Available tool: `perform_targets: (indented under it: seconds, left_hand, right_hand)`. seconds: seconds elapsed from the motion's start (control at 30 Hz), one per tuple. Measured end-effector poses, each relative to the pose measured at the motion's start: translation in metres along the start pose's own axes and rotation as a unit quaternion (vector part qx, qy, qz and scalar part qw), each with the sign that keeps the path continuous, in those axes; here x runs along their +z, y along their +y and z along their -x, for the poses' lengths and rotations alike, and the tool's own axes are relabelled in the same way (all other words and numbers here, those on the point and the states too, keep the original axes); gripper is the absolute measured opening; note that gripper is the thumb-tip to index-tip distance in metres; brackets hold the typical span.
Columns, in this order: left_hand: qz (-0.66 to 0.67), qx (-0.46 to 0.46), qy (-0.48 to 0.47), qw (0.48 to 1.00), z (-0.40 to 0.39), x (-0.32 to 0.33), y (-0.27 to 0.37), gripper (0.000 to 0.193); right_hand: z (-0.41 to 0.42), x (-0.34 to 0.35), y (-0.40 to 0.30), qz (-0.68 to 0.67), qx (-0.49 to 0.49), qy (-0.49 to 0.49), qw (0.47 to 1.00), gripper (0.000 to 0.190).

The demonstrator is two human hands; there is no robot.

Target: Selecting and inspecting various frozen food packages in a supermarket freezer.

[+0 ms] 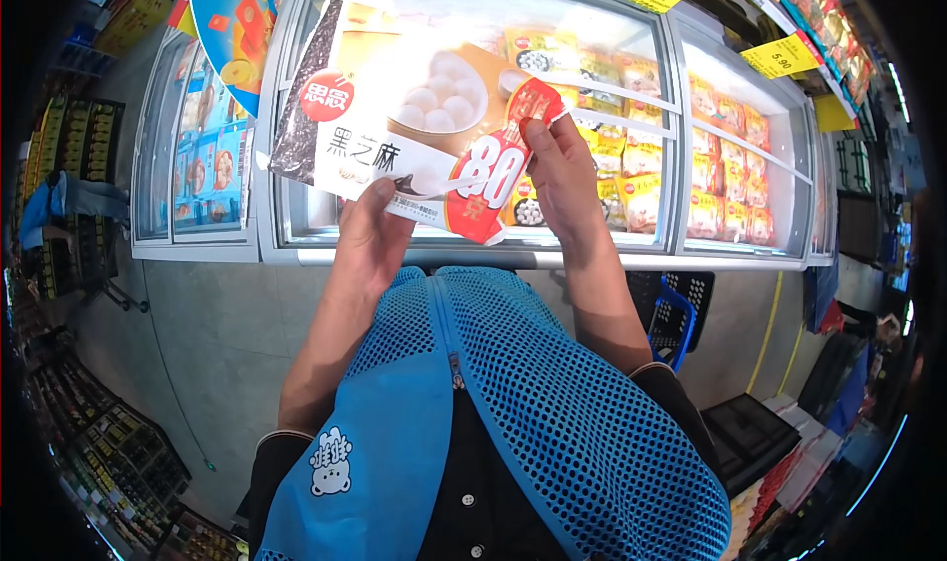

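Both of my hands hold a large flat bag of frozen rice balls (422,154) above a glass-topped chest freezer. Printed on the bag are white balls in a bowl, a red corner panel and large writing; its left end is dark. My left hand (376,228) pinches the lower edge, thumb on the front. At the right end, my right hand (558,169) grips the red corner between thumb and fingers. Beneath the bag lies the freezer's glass lid (629,50), through which yellow bags of frozen food (636,154) show in rows. The bag hides part of the glass.
Another freezer section (740,169) holds more bags on the right, and blue packages (211,154) lie under glass on the left. Yellow price tags (780,56) hang from a shelf above. Below right are a black crate with a blue handle (684,317) and a dark tray (751,442).
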State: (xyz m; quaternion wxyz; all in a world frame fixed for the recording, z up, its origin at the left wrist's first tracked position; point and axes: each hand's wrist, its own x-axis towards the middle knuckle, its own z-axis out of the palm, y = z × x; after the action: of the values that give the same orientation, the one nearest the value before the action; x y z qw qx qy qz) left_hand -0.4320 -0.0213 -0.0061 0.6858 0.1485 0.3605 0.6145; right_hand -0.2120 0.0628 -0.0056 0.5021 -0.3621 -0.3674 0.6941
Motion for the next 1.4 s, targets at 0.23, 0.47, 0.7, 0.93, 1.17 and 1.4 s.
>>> perform_targets:
  seconds: [0.23, 0.47, 0.7, 0.93, 1.17, 1.4]
  left_hand:
    - [0.0, 0.02, -0.026, 0.999, 0.001, 0.016, 0.008, 0.065]
    - [0.0, 0.008, -0.028, 1.0, 0.001, 0.009, 0.007, 0.067]
    - [-0.008, 0.01, -0.037, 0.999, 0.003, 0.011, 0.008, 0.072]
    - [-0.011, 0.017, -0.025, 0.999, 0.003, 0.009, 0.008, 0.074]
    - [-0.002, 0.021, -0.031, 0.999, 0.002, 0.012, 0.01, 0.071]
    - [0.008, 0.024, -0.03, 0.999, 0.001, 0.014, 0.007, 0.066]
  right_hand:
    - [0.004, 0.008, -0.003, -0.007, -0.012, 0.001, 1.0, 0.045]
    - [0.003, 0.012, -0.002, -0.011, -0.009, 0.017, 1.0, 0.048]
    - [0.001, 0.012, 0.001, -0.012, -0.015, 0.006, 1.0, 0.048]
    - [-0.001, 0.015, 0.003, -0.014, -0.033, -0.007, 0.999, 0.055]
    - [-0.002, 0.012, 0.007, 0.001, -0.052, -0.019, 0.998, 0.059]
    - [-0.001, 0.007, 0.011, 0.017, -0.047, -0.024, 0.998, 0.062]
